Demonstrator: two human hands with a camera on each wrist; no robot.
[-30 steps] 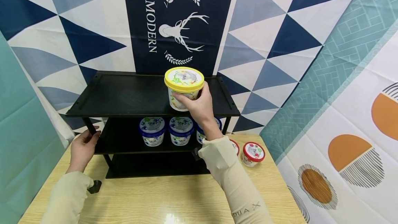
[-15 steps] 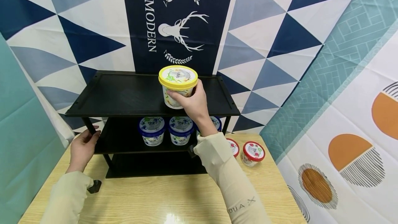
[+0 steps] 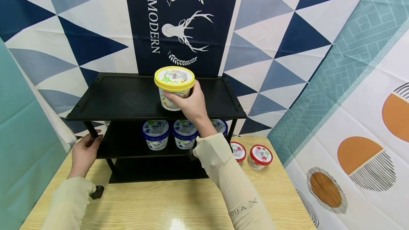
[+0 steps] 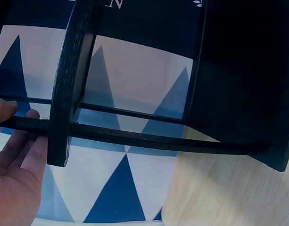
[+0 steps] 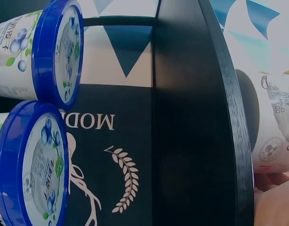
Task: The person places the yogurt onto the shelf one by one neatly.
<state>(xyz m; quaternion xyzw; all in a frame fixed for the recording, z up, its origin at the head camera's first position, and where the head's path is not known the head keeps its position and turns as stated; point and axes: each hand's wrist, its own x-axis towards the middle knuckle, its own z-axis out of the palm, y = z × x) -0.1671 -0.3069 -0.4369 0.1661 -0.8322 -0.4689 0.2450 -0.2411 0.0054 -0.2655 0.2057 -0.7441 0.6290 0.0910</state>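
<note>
A tub with a yellow lid [image 3: 174, 79] is in my right hand [image 3: 195, 106], thumb on its near side and fingers round its right side. It is upright over the top board of the black three-tier shelf [image 3: 134, 98]; whether its base touches the board I cannot tell. In the right wrist view the white tub wall [image 5: 276, 117] shows beyond the board's edge. My left hand [image 3: 83, 152] grips the shelf's front left post [image 3: 91, 129], just above the middle board. The left wrist view shows thumb and fingers on either side of that post [image 4: 26, 124].
Blue-lidded tubs stand in a row on the middle board: a left one [image 3: 156, 135], a middle one [image 3: 184, 134] and a right one [image 3: 219, 126] partly behind my arm. Two red-lidded tubs, one nearer [image 3: 238, 151] and one farther right [image 3: 260, 156], stand on the wooden table [image 3: 150, 205].
My right hand has carried the yellow-lidded tub leftward along the top board. More of the right blue-lidded tub and the nearer red-lidded tub shows. My left hand stays on the post.
</note>
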